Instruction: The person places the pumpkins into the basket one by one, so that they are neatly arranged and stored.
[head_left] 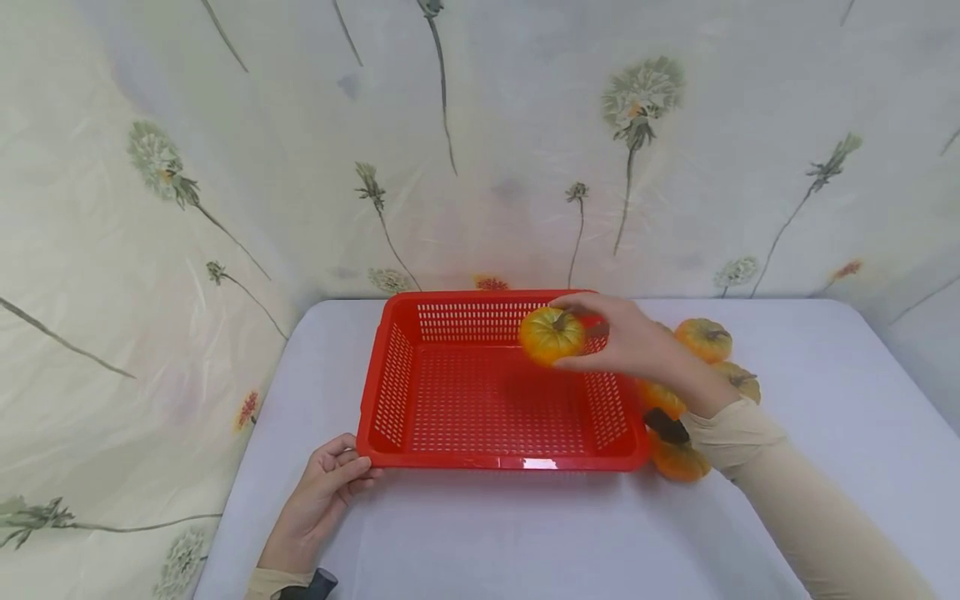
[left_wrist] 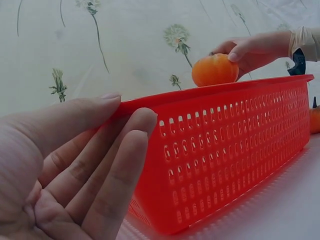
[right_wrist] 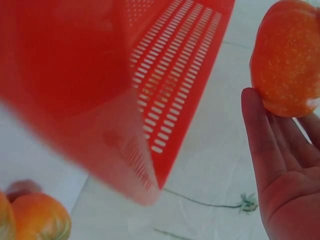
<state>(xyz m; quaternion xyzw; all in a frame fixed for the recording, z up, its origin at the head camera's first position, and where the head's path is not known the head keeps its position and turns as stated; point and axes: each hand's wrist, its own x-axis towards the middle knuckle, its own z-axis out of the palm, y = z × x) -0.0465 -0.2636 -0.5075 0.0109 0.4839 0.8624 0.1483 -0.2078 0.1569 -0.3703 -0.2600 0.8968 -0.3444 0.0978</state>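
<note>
A red plastic basket [head_left: 495, 462] with slotted walls stands on the white table, and no pumpkin shows inside it. At its near left corner my left hand [head_left: 322, 492] pinches the rim, thumb on top and fingers beneath, as the left wrist view shows. My right hand [head_left: 626, 337] grips a small orange-yellow pumpkin [head_left: 552, 336] between thumb and fingers, over the right part of the basket. In the left wrist view that pumpkin [left_wrist: 215, 70] appears above the rim. The right wrist view shows the pumpkin's underside [right_wrist: 287, 60] against the fingertips.
Several more small pumpkins [head_left: 703, 339] sit on the table just right of the basket, partly hidden by my right forearm. A flower-patterned sheet [head_left: 495, 150] hangs behind and to the left of the table [head_left: 465, 542].
</note>
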